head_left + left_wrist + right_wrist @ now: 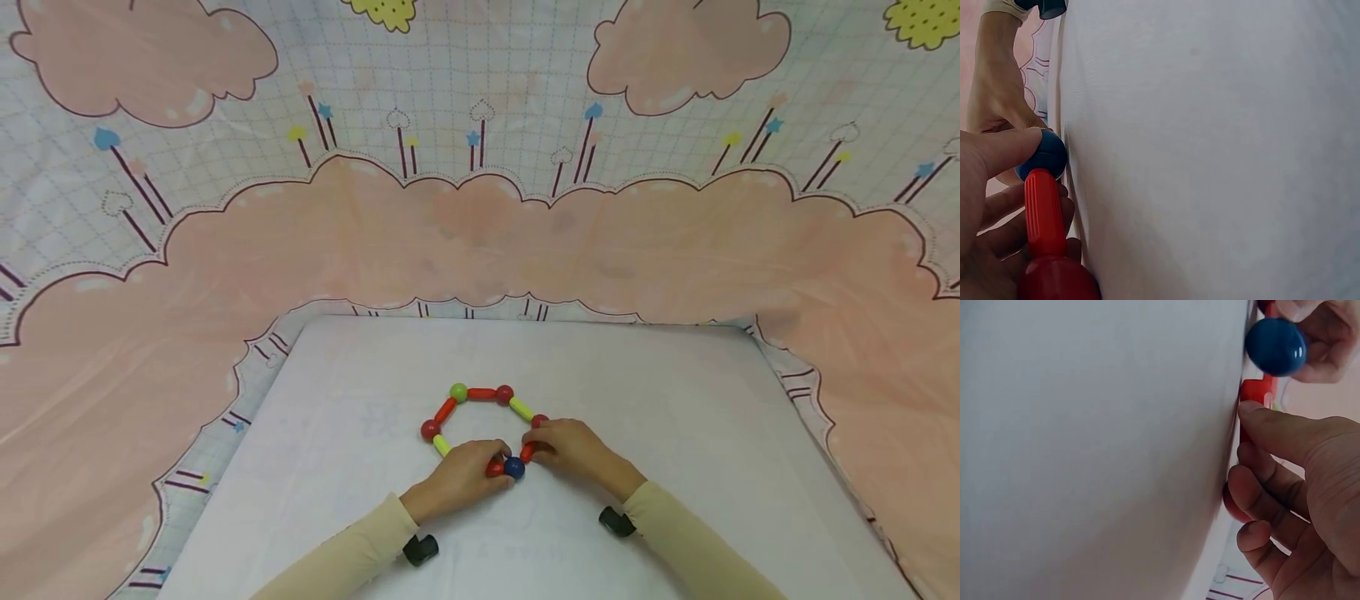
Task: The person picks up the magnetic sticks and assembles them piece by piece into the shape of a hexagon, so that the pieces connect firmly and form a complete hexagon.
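Coloured rods and balls lie joined in a six-sided ring on the white table. At the ring's near side my left hand (463,477) pinches the blue ball (1051,154), thumb on top and fingers behind. A red rod (1044,212) runs from that ball to a dark red ball (1060,279) beside the left palm. My right hand (576,450) pinches another red rod (1255,392) between thumb and fingers. This rod's end points at the blue ball, with a narrow gap showing in the right wrist view. A red ball (539,421) sits at its other end, partly covered by the right fingers.
On the ring's far side are a green ball (458,392), a red rod (482,393), a red ball (505,394) and a yellow rod (521,409). The left side has a red ball (430,430). A patterned cloth (480,242) hangs behind the white table (360,358).
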`<state>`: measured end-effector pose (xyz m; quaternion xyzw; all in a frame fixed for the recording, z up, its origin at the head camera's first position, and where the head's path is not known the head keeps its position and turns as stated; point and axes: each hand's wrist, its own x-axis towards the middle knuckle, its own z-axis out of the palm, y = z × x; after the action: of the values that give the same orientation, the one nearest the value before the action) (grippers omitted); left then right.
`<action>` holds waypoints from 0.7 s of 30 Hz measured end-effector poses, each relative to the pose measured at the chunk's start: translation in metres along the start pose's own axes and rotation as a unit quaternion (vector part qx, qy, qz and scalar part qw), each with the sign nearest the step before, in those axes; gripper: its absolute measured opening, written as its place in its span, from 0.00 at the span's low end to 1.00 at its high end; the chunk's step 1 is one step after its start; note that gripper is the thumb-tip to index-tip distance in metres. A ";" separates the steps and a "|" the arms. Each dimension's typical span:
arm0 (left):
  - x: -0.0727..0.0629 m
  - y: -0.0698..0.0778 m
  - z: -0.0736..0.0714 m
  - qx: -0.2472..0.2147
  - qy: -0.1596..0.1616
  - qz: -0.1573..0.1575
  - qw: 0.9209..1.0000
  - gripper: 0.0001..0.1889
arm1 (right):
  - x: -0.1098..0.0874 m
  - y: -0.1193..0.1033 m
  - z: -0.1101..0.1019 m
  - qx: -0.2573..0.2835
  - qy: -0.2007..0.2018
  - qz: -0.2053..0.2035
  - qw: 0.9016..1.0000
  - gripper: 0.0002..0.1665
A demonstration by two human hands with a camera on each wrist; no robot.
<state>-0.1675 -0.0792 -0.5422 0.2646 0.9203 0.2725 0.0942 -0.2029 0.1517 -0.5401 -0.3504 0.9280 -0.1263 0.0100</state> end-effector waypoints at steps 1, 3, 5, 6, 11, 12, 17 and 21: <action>0.000 0.000 0.000 -0.002 -0.001 0.000 1.000 0.19 | 0.000 -0.001 0.000 0.002 -0.001 0.001 1.000 0.14; 0.000 0.000 0.000 -0.004 -0.003 -0.002 1.000 0.19 | 0.000 -0.003 0.000 0.003 -0.006 0.005 1.000 0.14; 0.000 0.000 0.000 -0.006 -0.004 -0.002 1.000 0.19 | 0.000 -0.005 0.000 0.003 -0.009 0.010 1.000 0.15; 0.000 0.000 0.000 -0.006 -0.004 -0.002 1.000 0.19 | 0.000 -0.006 0.000 0.002 -0.009 0.012 1.000 0.15; -0.001 0.000 -0.001 -0.002 -0.003 0.002 1.000 0.19 | -0.001 -0.006 -0.001 0.000 -0.004 0.007 1.000 0.16; -0.001 -0.001 -0.001 -0.001 -0.003 0.004 1.000 0.19 | -0.001 -0.006 -0.001 0.001 -0.002 0.005 1.000 0.16; -0.001 -0.002 -0.001 0.008 0.000 0.014 1.000 0.19 | -0.003 -0.006 -0.004 0.009 -0.003 -0.003 1.000 0.16; -0.002 -0.001 -0.001 0.012 0.003 0.016 1.000 0.19 | -0.002 -0.008 -0.004 0.008 -0.008 -0.003 1.000 0.16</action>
<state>-0.1665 -0.0815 -0.5417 0.2794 0.9195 0.2636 0.0834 -0.1967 0.1489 -0.5343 -0.3538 0.9260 -0.1304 0.0198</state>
